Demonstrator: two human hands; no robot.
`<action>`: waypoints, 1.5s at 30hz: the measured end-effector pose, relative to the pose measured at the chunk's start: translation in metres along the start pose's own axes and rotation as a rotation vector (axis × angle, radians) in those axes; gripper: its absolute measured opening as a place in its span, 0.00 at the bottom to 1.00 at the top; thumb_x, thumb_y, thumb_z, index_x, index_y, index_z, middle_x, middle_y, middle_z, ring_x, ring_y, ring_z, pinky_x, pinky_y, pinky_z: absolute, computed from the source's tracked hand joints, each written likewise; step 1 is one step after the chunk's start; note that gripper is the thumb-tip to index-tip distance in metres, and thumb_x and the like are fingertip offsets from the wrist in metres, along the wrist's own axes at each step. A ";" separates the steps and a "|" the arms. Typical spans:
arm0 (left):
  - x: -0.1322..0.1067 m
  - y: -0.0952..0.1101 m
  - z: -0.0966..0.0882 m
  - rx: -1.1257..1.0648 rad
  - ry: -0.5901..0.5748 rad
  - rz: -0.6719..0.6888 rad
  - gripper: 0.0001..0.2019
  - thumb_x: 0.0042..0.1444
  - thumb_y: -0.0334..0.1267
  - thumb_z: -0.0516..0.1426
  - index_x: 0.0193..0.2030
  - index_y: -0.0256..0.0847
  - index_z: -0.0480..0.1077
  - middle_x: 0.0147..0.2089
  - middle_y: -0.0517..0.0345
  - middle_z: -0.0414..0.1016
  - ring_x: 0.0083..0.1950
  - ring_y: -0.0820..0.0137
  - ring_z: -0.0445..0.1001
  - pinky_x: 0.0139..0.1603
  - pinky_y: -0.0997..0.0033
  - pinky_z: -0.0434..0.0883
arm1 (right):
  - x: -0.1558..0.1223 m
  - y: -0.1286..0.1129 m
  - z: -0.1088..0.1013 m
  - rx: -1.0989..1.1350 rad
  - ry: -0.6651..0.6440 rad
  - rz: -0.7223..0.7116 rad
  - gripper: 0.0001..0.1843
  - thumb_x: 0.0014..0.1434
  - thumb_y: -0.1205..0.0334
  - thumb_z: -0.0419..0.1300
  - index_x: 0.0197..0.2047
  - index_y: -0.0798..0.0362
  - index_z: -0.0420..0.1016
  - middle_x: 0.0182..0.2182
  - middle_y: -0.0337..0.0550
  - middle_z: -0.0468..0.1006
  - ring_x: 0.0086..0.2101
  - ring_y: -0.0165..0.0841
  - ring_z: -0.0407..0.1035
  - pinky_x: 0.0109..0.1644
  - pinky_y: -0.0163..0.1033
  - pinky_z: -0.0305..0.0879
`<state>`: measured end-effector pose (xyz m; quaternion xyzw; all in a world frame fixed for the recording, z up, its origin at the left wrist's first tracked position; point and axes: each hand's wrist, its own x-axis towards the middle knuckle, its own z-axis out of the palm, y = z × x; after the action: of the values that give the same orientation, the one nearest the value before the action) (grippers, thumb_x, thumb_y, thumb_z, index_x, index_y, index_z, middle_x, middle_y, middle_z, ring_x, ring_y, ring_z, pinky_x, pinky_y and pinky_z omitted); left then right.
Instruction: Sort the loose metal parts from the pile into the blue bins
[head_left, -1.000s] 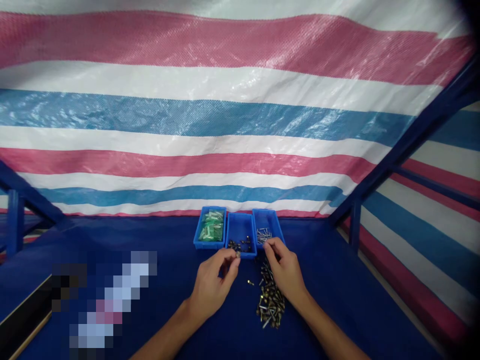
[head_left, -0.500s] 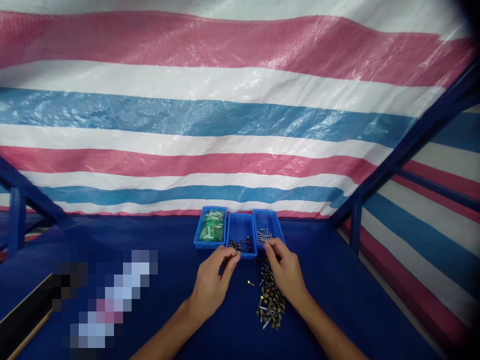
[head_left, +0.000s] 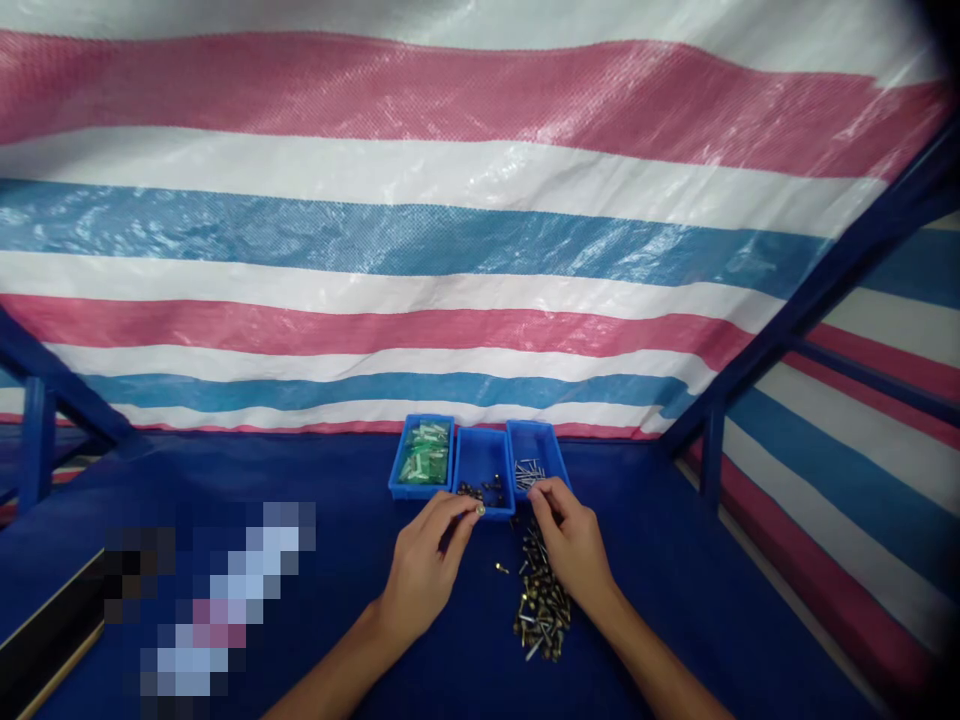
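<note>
My left hand [head_left: 424,565] pinches a small metal piece at its fingertips, just in front of the middle blue bin [head_left: 482,462], which holds dark small parts. My right hand [head_left: 574,540] has its fingers curled down at the far end of a pile of mixed screws and nails [head_left: 540,605] on the blue tabletop, close to the right blue bin [head_left: 541,450] holding silver nails. What the right fingers hold is hidden. The left blue bin [head_left: 421,456] contains green plastic pieces. One loose brass piece [head_left: 497,568] lies between my hands.
A striped pink, white and blue tarp [head_left: 450,250] hangs behind the table. Blue metal frame bars [head_left: 787,310] rise at right and at the left edge [head_left: 34,440]. A blurred-out patch [head_left: 210,600] and a dark board edge [head_left: 45,640] lie at the lower left.
My left fingertips have edged slightly toward the middle bin's front rim with the small piece. The right hand has stayed almost where it was.
</note>
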<state>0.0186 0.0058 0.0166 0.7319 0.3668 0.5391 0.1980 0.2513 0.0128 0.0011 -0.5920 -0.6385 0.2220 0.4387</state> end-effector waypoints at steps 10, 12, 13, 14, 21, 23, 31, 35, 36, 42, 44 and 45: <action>0.001 -0.015 0.000 0.104 0.060 -0.172 0.05 0.72 0.41 0.62 0.44 0.44 0.78 0.34 0.62 0.77 0.28 0.73 0.71 0.36 0.72 0.70 | 0.000 0.000 -0.001 0.003 0.003 0.000 0.19 0.75 0.45 0.53 0.42 0.49 0.75 0.28 0.35 0.74 0.26 0.31 0.65 0.34 0.34 0.60; 0.003 -0.017 0.000 0.117 0.059 -0.193 0.06 0.71 0.42 0.62 0.44 0.44 0.79 0.33 0.63 0.77 0.28 0.72 0.70 0.35 0.72 0.69 | 0.000 0.000 0.000 0.003 0.004 -0.005 0.19 0.75 0.45 0.54 0.42 0.49 0.76 0.29 0.36 0.76 0.27 0.31 0.67 0.34 0.33 0.61; 0.004 -0.018 -0.001 0.122 0.054 -0.199 0.07 0.71 0.42 0.62 0.43 0.44 0.79 0.32 0.63 0.77 0.28 0.72 0.70 0.35 0.72 0.69 | 0.000 0.000 0.000 0.001 0.004 -0.009 0.19 0.75 0.45 0.54 0.42 0.49 0.77 0.29 0.36 0.76 0.27 0.31 0.67 0.34 0.33 0.61; 0.004 -0.019 -0.001 0.127 0.047 -0.204 0.08 0.72 0.42 0.62 0.42 0.44 0.80 0.32 0.62 0.77 0.28 0.72 0.71 0.35 0.72 0.69 | 0.000 -0.001 0.000 -0.002 0.005 -0.011 0.19 0.75 0.45 0.54 0.42 0.50 0.77 0.29 0.36 0.76 0.27 0.31 0.67 0.34 0.33 0.61; 0.006 -0.022 -0.001 0.172 0.004 -0.215 0.09 0.72 0.41 0.61 0.39 0.43 0.79 0.31 0.63 0.76 0.29 0.71 0.71 0.34 0.72 0.68 | 0.000 -0.004 -0.002 0.004 0.000 0.003 0.20 0.75 0.44 0.53 0.42 0.49 0.76 0.28 0.36 0.75 0.27 0.32 0.66 0.35 0.35 0.60; 0.006 -0.023 -0.001 0.184 0.006 -0.219 0.09 0.71 0.41 0.61 0.39 0.42 0.78 0.30 0.63 0.75 0.28 0.71 0.71 0.33 0.72 0.67 | 0.000 -0.004 -0.002 0.004 0.001 0.004 0.20 0.75 0.44 0.53 0.42 0.49 0.76 0.28 0.36 0.75 0.27 0.32 0.66 0.35 0.35 0.60; 0.004 -0.010 -0.004 0.167 -0.171 -0.074 0.10 0.76 0.40 0.55 0.47 0.43 0.78 0.37 0.59 0.80 0.34 0.69 0.78 0.39 0.71 0.73 | -0.001 -0.003 -0.001 -0.003 -0.002 -0.008 0.20 0.76 0.44 0.53 0.42 0.49 0.76 0.27 0.34 0.73 0.26 0.31 0.64 0.33 0.34 0.59; -0.004 -0.004 -0.001 0.237 -0.467 0.147 0.10 0.76 0.44 0.57 0.53 0.44 0.78 0.40 0.56 0.82 0.38 0.67 0.81 0.41 0.70 0.75 | 0.000 -0.003 -0.002 -0.010 0.005 -0.020 0.20 0.76 0.44 0.52 0.42 0.49 0.76 0.27 0.35 0.74 0.26 0.31 0.66 0.34 0.35 0.60; -0.005 -0.003 0.000 0.272 -0.528 0.159 0.11 0.75 0.46 0.58 0.55 0.44 0.78 0.41 0.56 0.82 0.38 0.66 0.82 0.40 0.71 0.76 | 0.000 -0.003 -0.002 -0.011 0.005 -0.022 0.20 0.76 0.44 0.52 0.42 0.49 0.76 0.27 0.35 0.74 0.26 0.32 0.66 0.34 0.35 0.60; -0.007 -0.007 0.003 0.402 -0.723 0.159 0.08 0.74 0.41 0.61 0.55 0.46 0.78 0.43 0.58 0.80 0.42 0.64 0.83 0.39 0.72 0.74 | 0.000 -0.001 -0.001 -0.016 0.002 -0.020 0.21 0.76 0.44 0.52 0.42 0.49 0.76 0.28 0.36 0.75 0.26 0.32 0.66 0.34 0.35 0.61; -0.006 -0.008 0.003 0.401 -0.724 0.151 0.05 0.74 0.39 0.60 0.51 0.46 0.78 0.42 0.59 0.80 0.42 0.65 0.83 0.39 0.72 0.73 | 0.000 0.000 0.000 -0.016 0.005 -0.024 0.21 0.76 0.43 0.51 0.42 0.49 0.76 0.29 0.37 0.76 0.27 0.32 0.67 0.35 0.35 0.62; -0.006 -0.008 0.003 0.392 -0.719 0.146 0.04 0.74 0.38 0.60 0.50 0.45 0.77 0.42 0.60 0.80 0.42 0.65 0.83 0.39 0.72 0.73 | 0.000 0.000 0.000 -0.015 0.008 -0.025 0.22 0.76 0.42 0.51 0.42 0.49 0.76 0.29 0.37 0.76 0.27 0.33 0.67 0.35 0.35 0.63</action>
<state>0.0183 0.0066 0.0063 0.9215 0.3169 0.1820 0.1316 0.2517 0.0131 0.0012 -0.5881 -0.6459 0.2092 0.4394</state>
